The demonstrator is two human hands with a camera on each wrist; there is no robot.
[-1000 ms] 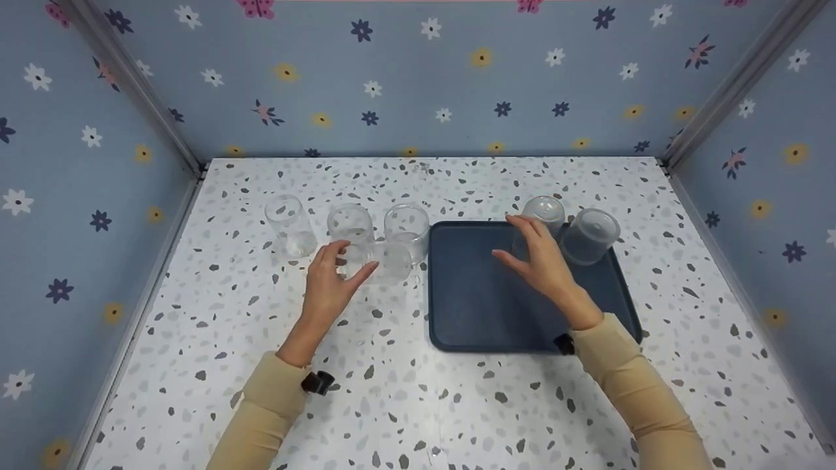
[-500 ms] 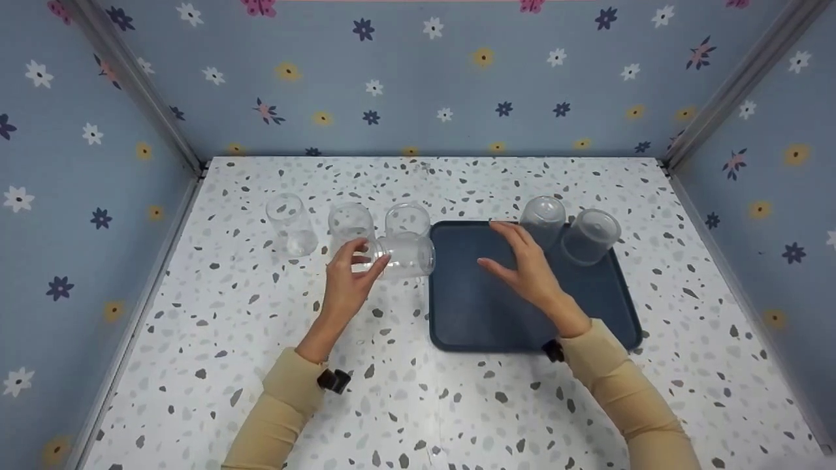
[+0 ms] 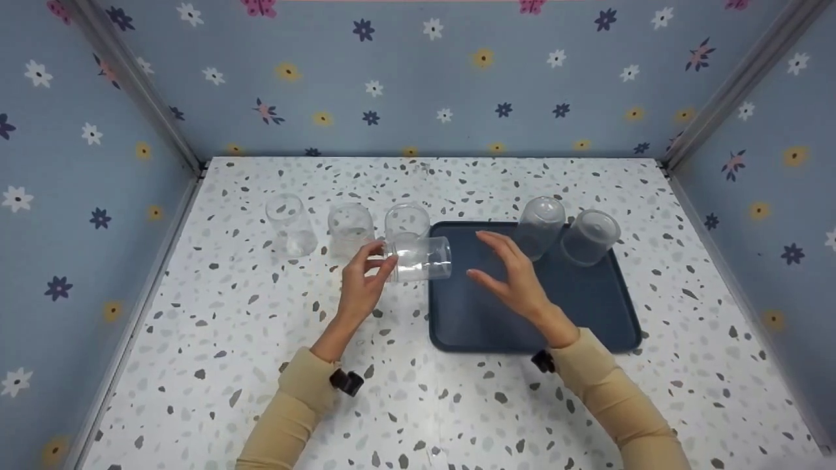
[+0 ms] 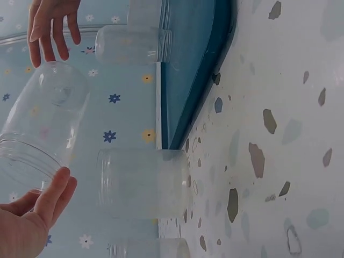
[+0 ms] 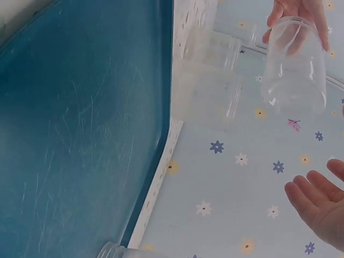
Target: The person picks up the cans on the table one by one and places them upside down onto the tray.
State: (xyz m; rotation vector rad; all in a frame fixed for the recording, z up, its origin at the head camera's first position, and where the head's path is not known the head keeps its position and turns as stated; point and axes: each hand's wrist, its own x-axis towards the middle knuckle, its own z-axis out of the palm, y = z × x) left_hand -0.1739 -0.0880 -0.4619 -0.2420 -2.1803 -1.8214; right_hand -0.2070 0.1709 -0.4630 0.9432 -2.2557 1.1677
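My left hand [image 3: 363,284] pinches a clear plastic jar [image 3: 421,259] by its threaded mouth. The jar lies sideways in the air, its base pointing right over the left edge of the dark blue tray [image 3: 483,326]. In the left wrist view the same jar [image 4: 54,102] shows its screw-thread rim near my thumb. Over the tray my right hand [image 3: 519,287] holds nothing, fingers and thumb spread towards the jar's base but apart from it. Two more jars [image 3: 541,228] [image 3: 590,238] stand mouth down at the tray's back right.
Left of the tray, a row of three clear jars stands mouth up on the speckled table: one at the far left [image 3: 290,225], one in the middle [image 3: 351,225] and one by the tray [image 3: 406,219], partly behind the held jar. Flowered panels [image 3: 418,85] enclose the table.
My left hand has moved right with the jar, bringing its base over the tray's edge. The right hand has shifted left, away from the standing jars and nearer the held one.
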